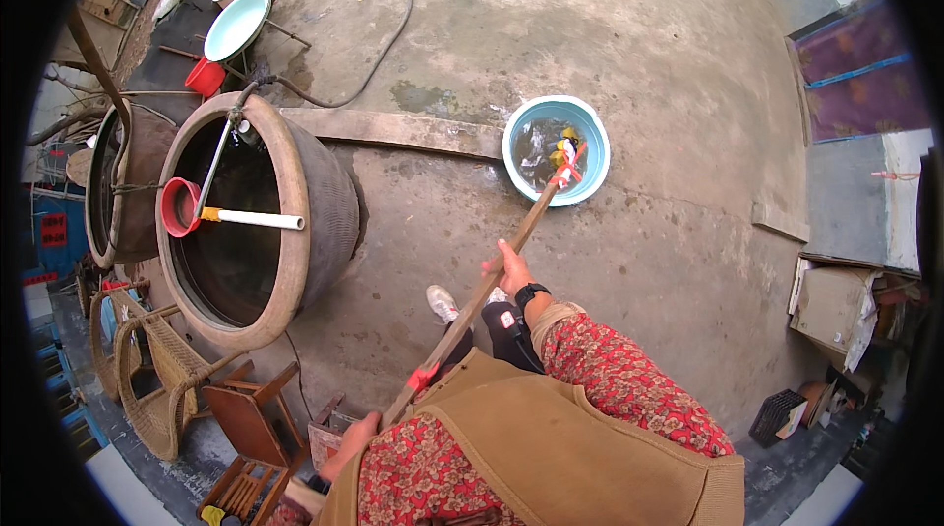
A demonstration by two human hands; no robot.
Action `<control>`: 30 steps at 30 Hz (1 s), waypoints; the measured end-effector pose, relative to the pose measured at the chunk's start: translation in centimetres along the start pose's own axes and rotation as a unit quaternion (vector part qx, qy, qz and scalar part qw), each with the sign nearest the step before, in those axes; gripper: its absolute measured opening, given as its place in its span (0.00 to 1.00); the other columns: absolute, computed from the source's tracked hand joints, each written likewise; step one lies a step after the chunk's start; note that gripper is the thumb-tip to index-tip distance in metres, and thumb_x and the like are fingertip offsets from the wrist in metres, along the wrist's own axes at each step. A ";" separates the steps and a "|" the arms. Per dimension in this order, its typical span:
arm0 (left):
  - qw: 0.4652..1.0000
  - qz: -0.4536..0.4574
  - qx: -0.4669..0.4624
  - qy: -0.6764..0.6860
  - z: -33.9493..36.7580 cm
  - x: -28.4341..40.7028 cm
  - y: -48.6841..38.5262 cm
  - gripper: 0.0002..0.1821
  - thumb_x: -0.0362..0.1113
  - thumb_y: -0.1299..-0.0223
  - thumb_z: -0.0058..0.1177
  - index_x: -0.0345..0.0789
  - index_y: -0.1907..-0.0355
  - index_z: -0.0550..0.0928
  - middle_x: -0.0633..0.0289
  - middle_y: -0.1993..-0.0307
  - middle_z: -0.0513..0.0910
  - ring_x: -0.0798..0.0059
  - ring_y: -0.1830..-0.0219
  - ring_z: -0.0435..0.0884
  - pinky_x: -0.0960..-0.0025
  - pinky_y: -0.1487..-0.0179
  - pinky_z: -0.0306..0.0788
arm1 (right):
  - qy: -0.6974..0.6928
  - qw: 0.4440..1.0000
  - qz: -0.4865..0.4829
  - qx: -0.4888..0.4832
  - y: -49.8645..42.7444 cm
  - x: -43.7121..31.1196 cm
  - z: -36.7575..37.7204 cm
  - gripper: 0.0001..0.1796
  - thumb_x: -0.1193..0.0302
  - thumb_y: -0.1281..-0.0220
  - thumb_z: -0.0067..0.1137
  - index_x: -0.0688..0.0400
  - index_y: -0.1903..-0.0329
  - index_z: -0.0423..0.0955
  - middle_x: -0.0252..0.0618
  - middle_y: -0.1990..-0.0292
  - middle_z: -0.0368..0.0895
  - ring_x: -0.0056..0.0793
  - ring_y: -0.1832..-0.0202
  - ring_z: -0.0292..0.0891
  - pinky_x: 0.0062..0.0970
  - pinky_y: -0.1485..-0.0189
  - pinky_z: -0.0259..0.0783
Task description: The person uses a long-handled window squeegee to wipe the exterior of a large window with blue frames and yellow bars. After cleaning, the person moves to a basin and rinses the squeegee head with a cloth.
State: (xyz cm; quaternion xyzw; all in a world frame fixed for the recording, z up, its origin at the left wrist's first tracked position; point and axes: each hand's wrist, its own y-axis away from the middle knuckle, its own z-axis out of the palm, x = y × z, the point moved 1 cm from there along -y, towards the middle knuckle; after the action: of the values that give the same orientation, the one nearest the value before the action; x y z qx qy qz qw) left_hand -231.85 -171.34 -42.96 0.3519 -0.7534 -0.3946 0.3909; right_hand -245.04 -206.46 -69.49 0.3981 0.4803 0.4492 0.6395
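Note:
Both my hands hold a long wooden pole [472, 305] that slants away from my body. My right hand [514, 271], with a black watch on its wrist, grips it around the middle. Near my hip, my left hand [352, 446] holds the rear end and is partly hidden by my clothing. Red cloth is tied around the pole near its rear. At the far end, red ties fix yellow and white cloth strips [566, 150], like a rag mop head. That head is inside a light blue basin [605, 157] of dark water on the concrete floor.
At left stands a big clay water vat [328, 212] with a red dipper [179, 207] and a white pipe [258, 219]. Wicker chairs [166, 386] and a wooden chair [243, 412] stand lower left. A low concrete curb [398, 131] and a hose [404, 17] cross the floor.

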 end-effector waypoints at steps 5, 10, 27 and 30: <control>0.999 -0.019 -0.008 -0.047 3.1 -7.4 2.9 0.18 0.48 0.45 0.44 0.41 0.55 0.70 0.41 0.70 0.78 0.44 0.64 0.77 0.53 0.63 0.69 | -0.007 1.000 -0.013 -0.010 2.0 3.0 -0.3 0.13 0.65 0.41 0.55 0.59 0.65 0.64 0.38 0.78 0.65 0.35 0.81 0.68 0.42 0.80 0.71; 0.997 -0.023 -0.067 0.025 3.9 -10.9 1.0 0.19 0.48 0.46 0.46 0.40 0.54 0.70 0.44 0.69 0.78 0.48 0.63 0.77 0.55 0.62 0.69 | -0.083 0.996 0.030 -0.012 4.0 4.2 -1.4 0.10 0.65 0.42 0.56 0.56 0.67 0.66 0.36 0.78 0.67 0.34 0.77 0.68 0.41 0.75 0.71; 0.975 -0.030 -0.152 0.159 0.4 -14.8 -2.3 0.24 0.48 0.47 0.54 0.33 0.54 0.71 0.51 0.64 0.78 0.63 0.60 0.76 0.63 0.58 0.70 | -0.085 0.984 -0.092 -0.130 8.0 -1.1 0.2 0.18 0.56 0.42 0.55 0.58 0.65 0.67 0.42 0.72 0.75 0.39 0.67 0.74 0.44 0.62 0.73; 0.972 -0.037 -0.148 0.178 1.0 -15.8 -2.6 0.25 0.48 0.48 0.55 0.32 0.53 0.71 0.53 0.63 0.78 0.65 0.59 0.76 0.65 0.58 0.70 | -0.015 0.987 -0.159 -0.022 6.4 -3.1 0.5 0.15 0.60 0.43 0.58 0.57 0.67 0.66 0.38 0.75 0.72 0.35 0.73 0.73 0.41 0.68 0.74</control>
State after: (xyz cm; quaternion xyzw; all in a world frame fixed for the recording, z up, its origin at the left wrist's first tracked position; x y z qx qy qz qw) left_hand -225.07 -158.93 -50.53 0.3820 -0.5915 -0.4469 0.5517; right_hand -246.15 -207.66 -62.57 0.3095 0.5179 0.3461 0.7185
